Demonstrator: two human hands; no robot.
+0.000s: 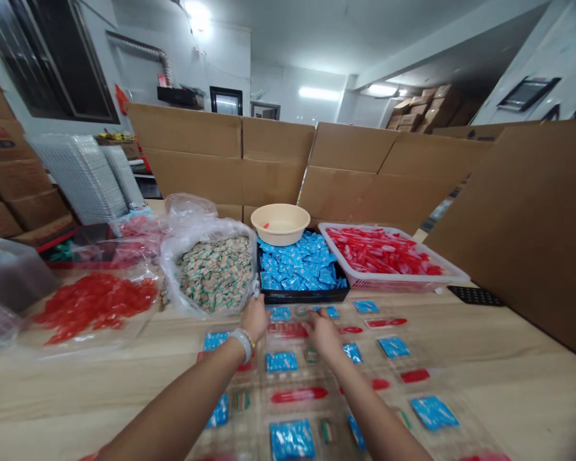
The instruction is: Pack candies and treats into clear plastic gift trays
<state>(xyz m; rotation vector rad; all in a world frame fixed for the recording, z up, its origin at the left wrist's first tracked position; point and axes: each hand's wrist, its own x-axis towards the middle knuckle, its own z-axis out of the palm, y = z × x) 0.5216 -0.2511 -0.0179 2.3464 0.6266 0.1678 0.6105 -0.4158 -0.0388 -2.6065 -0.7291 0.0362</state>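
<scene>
While the left hand (254, 318) and the right hand (324, 334) worked over a clear compartmented plastic tray (312, 378) holding blue sachets (282, 362), their fingers bent downward, any pinch being impossible to tell. The tray lay on a pale wooden table (509, 397), before upright brown cardboard boxes (187, 147) in a white-walled storeroom (278, 83).

Glossy plastic tray (300, 374); matt cardboard boxes (187, 144); smooth wood table (499, 390).

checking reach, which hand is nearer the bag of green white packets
Left: the left hand sits at the bag's lower right edge; the right hand is farther right, above the clear tray.
</scene>
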